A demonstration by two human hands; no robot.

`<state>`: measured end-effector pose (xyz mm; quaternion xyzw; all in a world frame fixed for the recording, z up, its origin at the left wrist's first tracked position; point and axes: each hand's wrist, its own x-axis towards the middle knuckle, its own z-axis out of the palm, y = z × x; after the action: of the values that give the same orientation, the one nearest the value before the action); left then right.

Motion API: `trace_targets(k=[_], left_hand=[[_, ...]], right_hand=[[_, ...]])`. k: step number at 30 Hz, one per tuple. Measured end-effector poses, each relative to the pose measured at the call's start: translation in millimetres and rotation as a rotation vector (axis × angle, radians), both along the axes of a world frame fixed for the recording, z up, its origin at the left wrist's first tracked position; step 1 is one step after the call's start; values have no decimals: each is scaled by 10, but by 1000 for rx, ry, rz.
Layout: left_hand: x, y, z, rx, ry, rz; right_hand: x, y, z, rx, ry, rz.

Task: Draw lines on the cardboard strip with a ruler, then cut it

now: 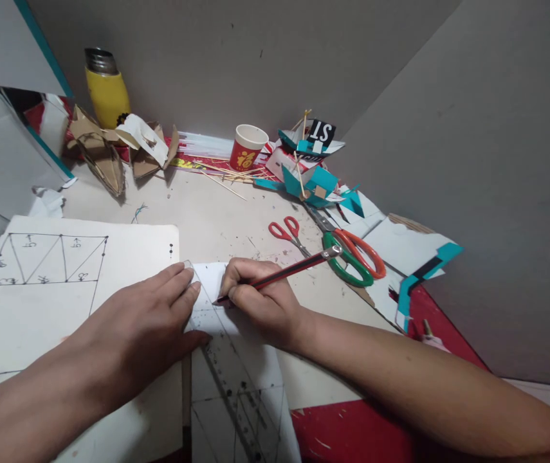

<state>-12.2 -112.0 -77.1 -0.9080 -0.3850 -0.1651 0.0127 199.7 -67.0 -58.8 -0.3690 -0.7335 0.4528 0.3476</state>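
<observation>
My left hand (pixel 132 331) presses a clear ruler (pixel 229 386) down, its fingers near the far end and the thumb at the side. The ruler lies slantwise over a white sheet (pixel 267 366) marked with pencilled lines and triangles. In a pinch, my right hand (pixel 262 302) holds a red and black pencil (pixel 291 268). The pencil's tip touches the sheet beside the ruler's edge. Under my left forearm is a larger drawn sheet (pixel 130 257) with a row of triangles. Part of the ruler's far end is hidden by my left fingers.
Small red scissors (pixel 287 230) and large green-and-orange scissors (pixel 352 257) lie beyond my right hand. Farther back are a red paper cup (pixel 248 148), several thin sticks (pixel 240 175), a paper boat (pixel 311 180), cardboard boats (pixel 96 154) and a yellow bottle (pixel 107 93). Cut card (pixel 414 241) lies right.
</observation>
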Motion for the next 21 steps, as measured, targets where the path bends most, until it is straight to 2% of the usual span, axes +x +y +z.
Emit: trace_targets(k=[5,12,21], left_hand=[[13,7,24,-1,70,13],[5,4,14,-59,-19,6],[14,9,40,-86,20,-5]], right_hand=[[18,4,-8,5,-7,20],[30,3,-16,4,-5,36],[39,-4,-13,-6,28,45]])
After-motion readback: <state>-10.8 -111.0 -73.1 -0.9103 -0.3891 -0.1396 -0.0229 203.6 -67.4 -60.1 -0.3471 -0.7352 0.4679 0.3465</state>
